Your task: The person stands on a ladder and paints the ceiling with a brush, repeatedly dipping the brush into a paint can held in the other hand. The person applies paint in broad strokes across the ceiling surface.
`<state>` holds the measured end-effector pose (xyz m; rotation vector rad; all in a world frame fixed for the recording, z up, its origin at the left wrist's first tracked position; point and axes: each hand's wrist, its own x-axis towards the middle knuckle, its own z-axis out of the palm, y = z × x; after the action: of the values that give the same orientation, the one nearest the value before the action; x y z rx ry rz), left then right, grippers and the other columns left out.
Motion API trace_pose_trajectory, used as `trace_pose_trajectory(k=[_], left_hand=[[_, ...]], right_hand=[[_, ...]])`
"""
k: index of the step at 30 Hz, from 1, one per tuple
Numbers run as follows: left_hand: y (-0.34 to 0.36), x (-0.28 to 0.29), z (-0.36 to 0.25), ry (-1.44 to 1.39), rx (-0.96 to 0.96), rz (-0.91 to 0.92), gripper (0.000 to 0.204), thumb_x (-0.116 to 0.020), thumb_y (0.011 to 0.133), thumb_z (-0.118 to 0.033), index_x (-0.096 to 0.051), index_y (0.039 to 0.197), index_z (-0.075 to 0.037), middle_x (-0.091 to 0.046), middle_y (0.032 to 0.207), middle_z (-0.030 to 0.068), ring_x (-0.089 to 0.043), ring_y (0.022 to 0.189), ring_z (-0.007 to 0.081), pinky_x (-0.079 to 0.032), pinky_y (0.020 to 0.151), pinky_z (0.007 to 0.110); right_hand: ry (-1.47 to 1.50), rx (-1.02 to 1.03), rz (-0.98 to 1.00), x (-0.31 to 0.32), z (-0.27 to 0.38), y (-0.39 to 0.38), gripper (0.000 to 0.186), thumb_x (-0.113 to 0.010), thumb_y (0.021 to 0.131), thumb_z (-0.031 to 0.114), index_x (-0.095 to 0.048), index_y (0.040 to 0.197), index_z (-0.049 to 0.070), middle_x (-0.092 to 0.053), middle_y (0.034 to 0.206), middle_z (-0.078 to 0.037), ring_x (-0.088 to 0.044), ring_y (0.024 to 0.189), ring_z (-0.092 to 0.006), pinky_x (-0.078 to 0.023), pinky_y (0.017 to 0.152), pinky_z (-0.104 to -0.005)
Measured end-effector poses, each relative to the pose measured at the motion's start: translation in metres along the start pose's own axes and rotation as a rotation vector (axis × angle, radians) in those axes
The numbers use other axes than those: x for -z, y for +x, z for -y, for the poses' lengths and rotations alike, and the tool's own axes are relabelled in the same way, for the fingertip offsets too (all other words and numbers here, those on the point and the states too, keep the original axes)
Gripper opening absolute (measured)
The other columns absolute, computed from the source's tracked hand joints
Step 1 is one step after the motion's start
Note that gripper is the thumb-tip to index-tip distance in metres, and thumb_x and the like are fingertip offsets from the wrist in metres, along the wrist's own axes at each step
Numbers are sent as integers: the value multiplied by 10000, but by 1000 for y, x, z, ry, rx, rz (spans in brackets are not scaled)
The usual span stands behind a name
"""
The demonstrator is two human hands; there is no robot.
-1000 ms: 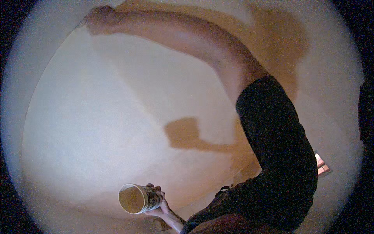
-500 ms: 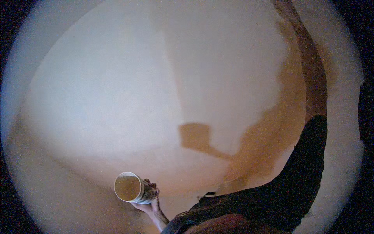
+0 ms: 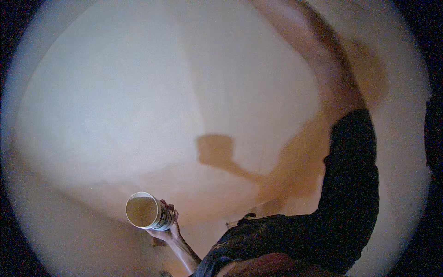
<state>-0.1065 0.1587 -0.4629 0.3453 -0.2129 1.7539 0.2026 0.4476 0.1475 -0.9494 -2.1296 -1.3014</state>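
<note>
At the lower left, my left hand (image 3: 170, 226) is wrapped round a white, round tub (image 3: 159, 222), its fingers showing on the far right side of it. The tub is tilted so that its mouth faces up toward me, and a tan colour shows inside; whether this is liquid or only the inner wall I cannot tell. My right arm is raised along the right side in a dark sleeve, and its bare forearm runs out past the top edge. The hand at its end is out of the picture.
A broad pale wall surface (image 3: 115, 101) fills most of the view, with a faint vertical line down its middle. Brown shadows of the tub and my arm fall across it. The surface meets another pale one along a curved edge at the lower left.
My right forearm has swung left at the top, taking the hand out of sight. The tub and my left hand have shifted slightly left and up in the picture.
</note>
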Motion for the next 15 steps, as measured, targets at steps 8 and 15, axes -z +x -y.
trace_pose_trajectory(k=[8, 15], left_hand=[[-4, 34, -19, -53, 155, -17, 806, -632, 871, -589, -411, 1492, -126, -439, 1367, 309, -490, 1121, 498, -543, 860, 669], [-3, 13, -26, 232, 96, -194, 924, -588, 838, -705, -438, 1468, -47, -525, 1338, 296, -533, 1139, 494, -566, 827, 668]], right_hand=[[376, -236, -137, -64, 84, 24, 422, -544, 947, 230, -608, 1275, -29, -669, 1270, -205, -650, 1125, -370, -538, 905, -503], [-15, -893, 49, -2, -121, -251, 558, -545, 986, 360, -523, 1425, 17, -585, 1340, -251, -562, 1249, -390, -462, 1054, -489]])
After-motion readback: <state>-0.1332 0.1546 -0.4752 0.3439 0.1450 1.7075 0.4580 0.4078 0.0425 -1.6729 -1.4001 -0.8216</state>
